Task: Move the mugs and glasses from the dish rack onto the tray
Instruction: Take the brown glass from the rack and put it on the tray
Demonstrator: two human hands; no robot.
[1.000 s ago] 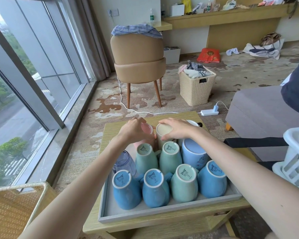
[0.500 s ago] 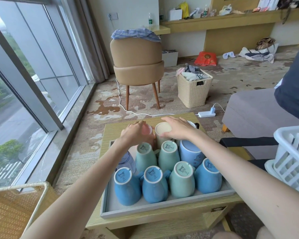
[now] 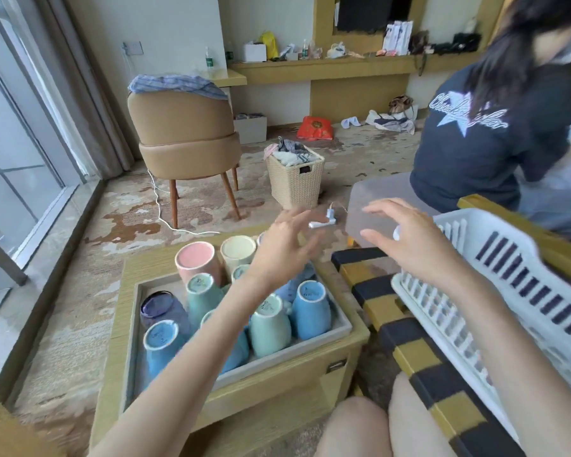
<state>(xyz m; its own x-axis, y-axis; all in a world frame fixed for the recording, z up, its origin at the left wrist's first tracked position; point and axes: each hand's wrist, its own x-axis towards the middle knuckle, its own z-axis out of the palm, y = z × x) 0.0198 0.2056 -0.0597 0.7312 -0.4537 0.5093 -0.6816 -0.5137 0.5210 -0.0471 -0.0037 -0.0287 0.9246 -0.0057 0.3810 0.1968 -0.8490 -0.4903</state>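
The grey tray (image 3: 340,328) on the low wooden table (image 3: 343,351) holds several upside-down mugs: a pink mug (image 3: 197,260), a cream mug (image 3: 238,250), teal and blue mugs, and a dark blue glass (image 3: 160,308). My left hand (image 3: 287,244) hovers open above the tray's far right corner, holding nothing. My right hand (image 3: 412,245) is open, fingers spread, at the near rim of the white dish rack (image 3: 508,285) on the right. The rack's inside looks bare where visible.
A person in a dark shirt (image 3: 485,133) sits behind the rack on a grey seat. A black-and-yellow striped cloth (image 3: 406,344) lies under the rack. A tan chair (image 3: 185,140), a wicker basket (image 3: 294,179) and a white cable lie beyond the table. Windows run along the left.
Both hands have let go of the pink and cream mugs, lifted and swung right toward the dish rack. The camera has turned right, bringing the rack and the seated person into view.
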